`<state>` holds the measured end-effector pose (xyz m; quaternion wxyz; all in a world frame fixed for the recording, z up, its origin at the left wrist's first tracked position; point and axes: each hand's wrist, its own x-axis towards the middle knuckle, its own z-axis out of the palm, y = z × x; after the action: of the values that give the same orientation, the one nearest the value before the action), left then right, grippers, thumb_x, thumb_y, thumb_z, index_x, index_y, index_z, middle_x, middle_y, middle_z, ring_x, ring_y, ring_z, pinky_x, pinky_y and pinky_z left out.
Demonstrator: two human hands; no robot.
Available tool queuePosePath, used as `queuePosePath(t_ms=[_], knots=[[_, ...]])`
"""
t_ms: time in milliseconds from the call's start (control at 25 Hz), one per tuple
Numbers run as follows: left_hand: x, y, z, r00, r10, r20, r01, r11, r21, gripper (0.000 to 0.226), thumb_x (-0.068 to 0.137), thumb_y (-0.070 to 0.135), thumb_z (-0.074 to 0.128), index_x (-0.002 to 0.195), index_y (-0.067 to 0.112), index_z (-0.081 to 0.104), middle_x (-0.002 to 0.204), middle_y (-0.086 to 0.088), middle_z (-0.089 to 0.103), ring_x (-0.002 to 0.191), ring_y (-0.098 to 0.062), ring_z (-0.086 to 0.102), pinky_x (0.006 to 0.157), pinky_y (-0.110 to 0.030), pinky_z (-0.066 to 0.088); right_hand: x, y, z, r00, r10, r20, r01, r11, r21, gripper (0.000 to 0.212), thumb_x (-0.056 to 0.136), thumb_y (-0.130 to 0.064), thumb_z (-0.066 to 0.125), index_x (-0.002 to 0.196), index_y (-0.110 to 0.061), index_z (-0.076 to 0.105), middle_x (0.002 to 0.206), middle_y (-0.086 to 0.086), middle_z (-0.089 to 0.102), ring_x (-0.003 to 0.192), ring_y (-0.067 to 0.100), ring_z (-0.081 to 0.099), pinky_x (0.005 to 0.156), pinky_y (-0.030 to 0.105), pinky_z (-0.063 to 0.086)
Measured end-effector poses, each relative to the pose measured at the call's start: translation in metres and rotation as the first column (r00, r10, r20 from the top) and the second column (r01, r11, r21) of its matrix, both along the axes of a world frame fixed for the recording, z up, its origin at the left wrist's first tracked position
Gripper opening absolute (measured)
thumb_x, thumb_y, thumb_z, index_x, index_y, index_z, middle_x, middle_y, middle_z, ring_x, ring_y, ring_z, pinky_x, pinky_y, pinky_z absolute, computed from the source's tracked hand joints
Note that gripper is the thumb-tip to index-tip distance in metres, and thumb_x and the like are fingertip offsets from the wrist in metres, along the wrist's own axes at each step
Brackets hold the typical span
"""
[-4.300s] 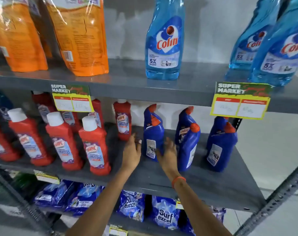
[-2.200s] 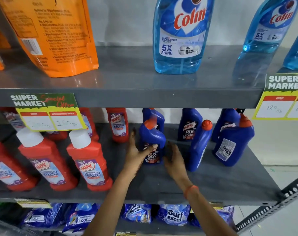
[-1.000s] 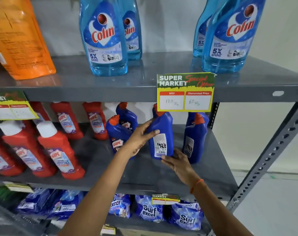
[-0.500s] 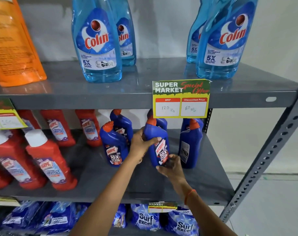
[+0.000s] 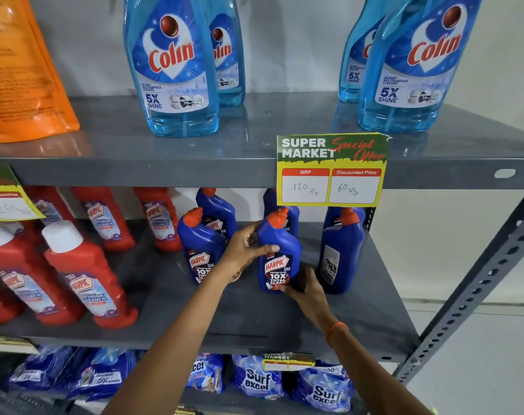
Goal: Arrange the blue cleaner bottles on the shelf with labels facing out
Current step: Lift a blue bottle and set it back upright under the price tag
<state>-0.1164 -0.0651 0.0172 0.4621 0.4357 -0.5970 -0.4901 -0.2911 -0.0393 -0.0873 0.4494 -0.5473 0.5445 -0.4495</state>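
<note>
Several dark blue Harpic cleaner bottles with orange caps stand on the middle grey shelf [image 5: 359, 322]. The front middle bottle [image 5: 280, 250] stands upright with its front label facing out. My left hand [image 5: 244, 250] grips its upper left side, and my right hand [image 5: 307, 287] holds its lower right side at the base. To its left, the front left bottle [image 5: 199, 250] also shows its label. The front right bottle [image 5: 341, 253] shows its white back label. More blue bottles [image 5: 219, 211] stand behind, partly hidden.
Red Harpic bottles [image 5: 87, 283] fill the shelf's left half. A yellow price tag [image 5: 331, 170] hangs from the upper shelf, which carries light blue Colin bottles [image 5: 171, 67] and an orange pouch [image 5: 21, 73]. Surf Excel packs [image 5: 257, 378] lie below. A perforated grey upright [image 5: 479, 283] runs at the right.
Both hands have turned the front middle bottle from its white back label to its front label and set it upright on the shelf. The view has moved closer.
</note>
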Motion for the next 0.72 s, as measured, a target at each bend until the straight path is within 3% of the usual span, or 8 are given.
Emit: queuePosePath(t_ms=[120, 240, 400, 480, 600, 720], knots=[[0.003, -0.002, -0.002, 1.000, -0.011, -0.004, 0.011, 1.000, 0.013, 0.054, 0.072, 0.004, 0.075, 0.119, 0.022, 0.056, 0.111, 0.001, 0.069, 0.102, -0.010, 0.066, 0.079, -0.020, 0.056, 0.005, -0.001, 0.000, 0.999, -0.029, -0.033, 0.027, 0.999, -0.039, 0.048, 0.074, -0.012, 0.077, 0.112, -0.022, 0.048, 0.103, -0.004, 0.061, 0.095, 0.012, 0.060, 0.077, 0.018, 0.048], [0.002, -0.004, -0.002, 1.000, -0.023, -0.011, 0.024, 1.000, 0.015, 0.059, 0.075, 0.004, 0.072, 0.128, 0.015, 0.049, 0.120, -0.007, 0.064, 0.107, -0.015, 0.064, 0.084, -0.023, 0.056, 0.009, -0.003, 0.002, 0.996, -0.062, -0.061, 0.059, 0.997, -0.051, 0.052, 0.076, -0.013, 0.074, 0.121, -0.014, 0.048, 0.108, 0.002, 0.061, 0.102, 0.020, 0.059, 0.087, 0.032, 0.050], [-0.001, -0.002, 0.001, 1.000, -0.030, -0.010, 0.030, 0.999, 0.042, 0.060, 0.076, 0.004, 0.071, 0.128, 0.020, 0.046, 0.121, -0.001, 0.063, 0.114, -0.019, 0.060, 0.082, -0.020, 0.054, 0.011, -0.002, 0.003, 0.994, -0.073, -0.077, 0.070, 0.997, -0.044, 0.055, 0.077, -0.013, 0.074, 0.125, -0.011, 0.046, 0.117, 0.011, 0.062, 0.106, 0.023, 0.059, 0.090, 0.035, 0.050], [-0.007, 0.005, 0.003, 1.000, -0.001, 0.027, 0.000, 0.999, 0.032, 0.075, 0.075, 0.005, 0.072, 0.137, 0.023, 0.033, 0.131, 0.001, 0.054, 0.122, -0.019, 0.053, 0.089, -0.023, 0.052, 0.012, 0.001, 0.009, 0.995, -0.070, -0.073, 0.068, 0.997, -0.030, 0.054, 0.077, -0.013, 0.074, 0.124, -0.010, 0.047, 0.118, 0.013, 0.062, 0.108, 0.026, 0.059, 0.092, 0.038, 0.051], [-0.023, 0.022, 0.003, 0.941, 0.236, 0.244, -0.182, 0.957, -0.225, 0.101, 0.074, 0.018, 0.075, 0.146, 0.022, 0.004, 0.154, 0.001, 0.022, 0.139, -0.016, 0.028, 0.111, -0.030, 0.032, 0.015, 0.012, 0.020, 0.971, -0.178, -0.162, 0.157, 0.978, -0.133, 0.049, 0.076, -0.011, 0.072, 0.120, -0.011, 0.051, 0.114, 0.014, 0.062, 0.106, 0.030, 0.058, 0.092, 0.048, 0.050], [-0.055, 0.044, 0.000, 0.816, 0.472, 0.333, -0.203, 0.774, -0.600, 0.090, 0.082, 0.028, 0.066, 0.146, 0.024, 0.003, 0.157, -0.005, 0.016, 0.143, -0.010, 0.014, 0.116, -0.020, 0.015, 0.003, 0.037, 0.032, 0.931, -0.364, -0.031, 0.330, 0.874, -0.358, 0.039, 0.082, -0.015, 0.063, 0.110, -0.039, 0.049, 0.109, -0.001, 0.057, 0.095, 0.018, 0.060, 0.077, 0.039, 0.056]])
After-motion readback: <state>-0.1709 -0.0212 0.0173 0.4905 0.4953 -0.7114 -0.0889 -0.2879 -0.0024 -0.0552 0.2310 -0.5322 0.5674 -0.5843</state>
